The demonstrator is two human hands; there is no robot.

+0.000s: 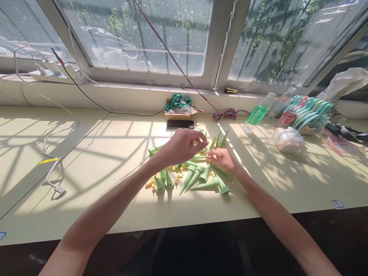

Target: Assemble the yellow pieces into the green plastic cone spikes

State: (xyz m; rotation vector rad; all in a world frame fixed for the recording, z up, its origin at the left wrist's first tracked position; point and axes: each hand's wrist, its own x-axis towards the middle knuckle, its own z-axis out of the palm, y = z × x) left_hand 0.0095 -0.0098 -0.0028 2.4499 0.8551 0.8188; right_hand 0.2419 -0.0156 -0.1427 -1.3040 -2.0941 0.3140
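Note:
On the table lies a loose pile of green plastic cone spikes (196, 178) with ribbed caps and small yellow plastic pieces (177, 178). Over the back of the pile is my left hand (188, 145), thumb and index finger curled together in a pinch; whatever sits between the tips is too small to make out. My right hand (223, 159) is low at the pile's right side, its fingers closed close to the left fingertips, and I cannot tell what they grip. Several cones (222, 138) point upward just behind it. Part of the pile is hidden under both hands.
Behind the pile are a phone (180, 124) and a small box (181, 115) with green material. To the right stand a bottle of green liquid (257, 114), a can (286, 119) and a white bundle (289, 140). A white cable (53, 180) trails on the left.

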